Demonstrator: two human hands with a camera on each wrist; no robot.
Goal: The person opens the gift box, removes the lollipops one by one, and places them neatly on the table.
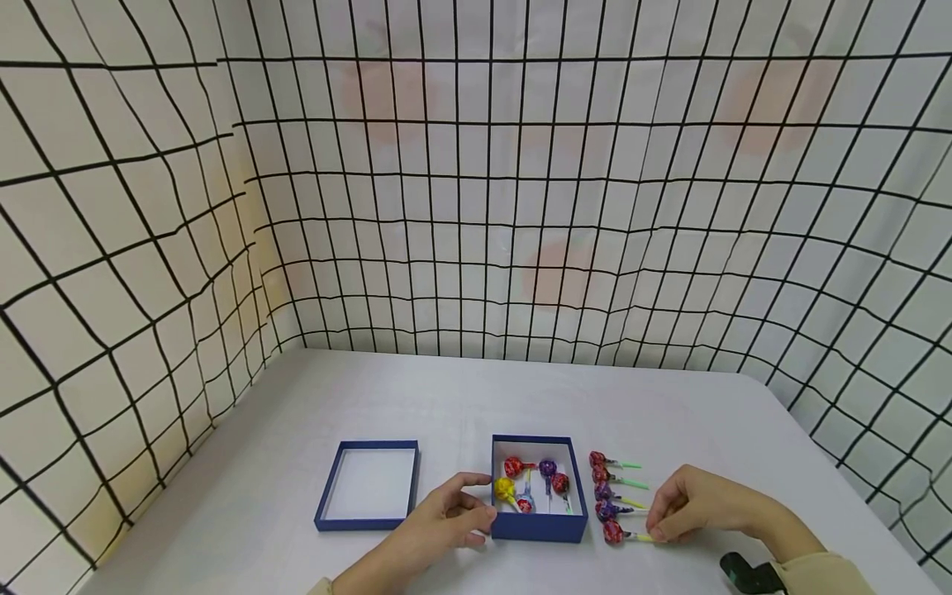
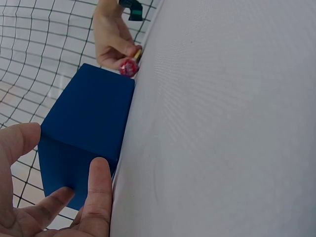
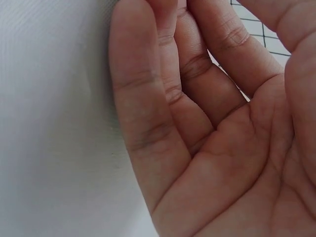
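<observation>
My left hand (image 1: 449,516) rests its fingertips against the left side of a blue box (image 1: 539,528), fingers spread in the left wrist view. Inside the box lie several wrapped lollipops, among them a yellow one (image 1: 505,488) and a purple one (image 1: 547,468). To the box's right, more lollipops lie in a column with sticks pointing right. At its near end is a red lollipop (image 1: 613,532), whose yellow stick my right hand (image 1: 702,506) pinches between thumb and fingers. The right wrist view shows only the palm and curled fingers; the stick is hidden there.
Left of the box, a shallow blue lid (image 1: 360,524) lies with its white inside up. Both stand on a white-covered table (image 1: 461,397). Black netting (image 1: 487,223) surrounds the table at the back and sides. A dark strap (image 1: 747,576) is by the right wrist.
</observation>
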